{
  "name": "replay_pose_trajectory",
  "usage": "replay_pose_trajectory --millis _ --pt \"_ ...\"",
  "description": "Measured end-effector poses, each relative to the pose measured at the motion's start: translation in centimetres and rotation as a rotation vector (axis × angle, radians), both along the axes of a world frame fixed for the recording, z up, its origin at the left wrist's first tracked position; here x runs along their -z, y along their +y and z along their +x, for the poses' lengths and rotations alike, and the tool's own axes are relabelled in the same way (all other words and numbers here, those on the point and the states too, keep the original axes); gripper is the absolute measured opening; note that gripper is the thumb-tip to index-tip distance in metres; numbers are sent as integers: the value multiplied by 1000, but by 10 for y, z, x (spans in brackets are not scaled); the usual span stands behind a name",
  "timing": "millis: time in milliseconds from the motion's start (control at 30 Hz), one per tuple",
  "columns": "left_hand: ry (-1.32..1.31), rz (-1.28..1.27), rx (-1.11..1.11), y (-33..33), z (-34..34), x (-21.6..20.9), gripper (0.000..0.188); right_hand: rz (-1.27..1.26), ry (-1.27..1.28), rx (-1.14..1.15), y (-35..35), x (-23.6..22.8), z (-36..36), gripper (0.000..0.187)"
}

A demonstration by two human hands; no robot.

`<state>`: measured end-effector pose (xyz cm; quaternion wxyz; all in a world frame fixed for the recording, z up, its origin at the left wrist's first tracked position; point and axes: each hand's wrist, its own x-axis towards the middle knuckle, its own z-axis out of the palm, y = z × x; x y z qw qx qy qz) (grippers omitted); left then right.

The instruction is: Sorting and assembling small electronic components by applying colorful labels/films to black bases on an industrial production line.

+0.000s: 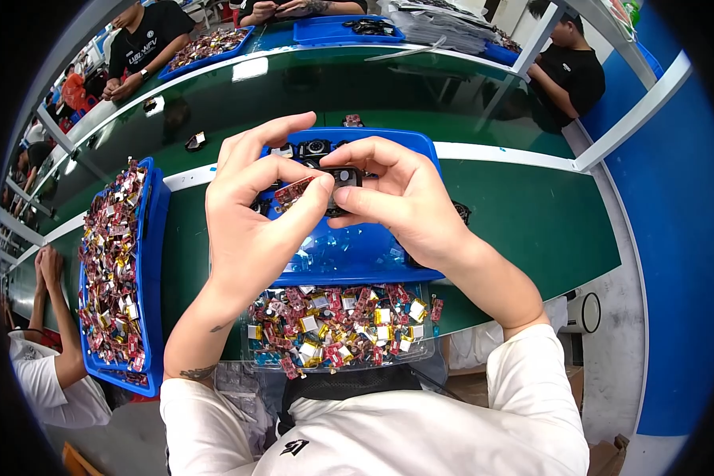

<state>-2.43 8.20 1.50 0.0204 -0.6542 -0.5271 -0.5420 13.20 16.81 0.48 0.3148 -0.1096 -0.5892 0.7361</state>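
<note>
My left hand (254, 194) pinches a small red circuit board (293, 193) between thumb and fingers. In my right hand (401, 194) is a small black plastic housing (343, 181), gripped by thumb and fingertips. The two parts are close together; I cannot tell whether they touch. Both hands hover above a shallow blue tray (333, 270), and several round-faced black casings (316, 147) lie toward its far side. Close to my body, a clear tray (250, 358) is heaped with red circuit boards and silver-and-yellow battery packs (317, 333).
At my left stands a long blue bin (152, 278) piled with similar boards. Beyond the white rail (492, 153) runs a green conveyor surface (420, 95) carrying a few small parts (196, 141). Co-workers sit across and to the left. Metal posts (635, 119) frame the right side.
</note>
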Motion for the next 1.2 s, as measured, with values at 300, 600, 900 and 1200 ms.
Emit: replay_pose_trajectory --millis 300,600,900,1200 --pt "0 0 -34 -1 2 1 4 35 14 14 -1 0 0 27" --pt "21 3 -33 -1 2 0 6 111 45 109 -3 4 -2 18" --pt "95 84 -69 0 2 0 13 91 80 208 10 2 0 15" --pt "-483 -372 259 -7 6 -4 8 163 96 277 9 5 -1 11"
